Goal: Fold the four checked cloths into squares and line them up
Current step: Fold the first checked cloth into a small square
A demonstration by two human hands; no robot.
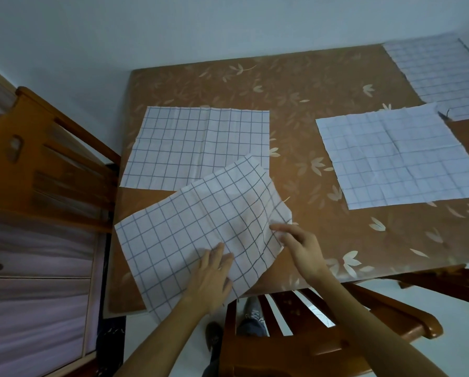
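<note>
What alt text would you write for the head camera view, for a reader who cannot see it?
A person's left hand presses flat on the nearest checked cloth while the right hand pinches its raised right edge. Three more checked cloths lie flat on the brown leaf-patterned tablecloth: the left cloth, the right cloth and the far-right cloth.

Table [296, 85]: covered in a brown sheet printed with pale leaves and flowers, glossy towards the near edge.
Left chair [37, 164]: orange-brown wood, slatted back, close against the table's left side.
Near chair [323, 346]: same wood, slatted, at the table's near edge.
Wood at lower right [445, 281]: same brown, below the table edge; piece unclear.
Drawers [32, 308]: lilac fronts in a pale wooden frame, far left, dark handles.
Wall [173, 28]: plain, pale, behind the table.
Floor [459, 336]: pale.
Grey shoe [252, 312]: seen between the near chair's slats.
Dark shoe [213, 336]: just left of that chair.
</note>
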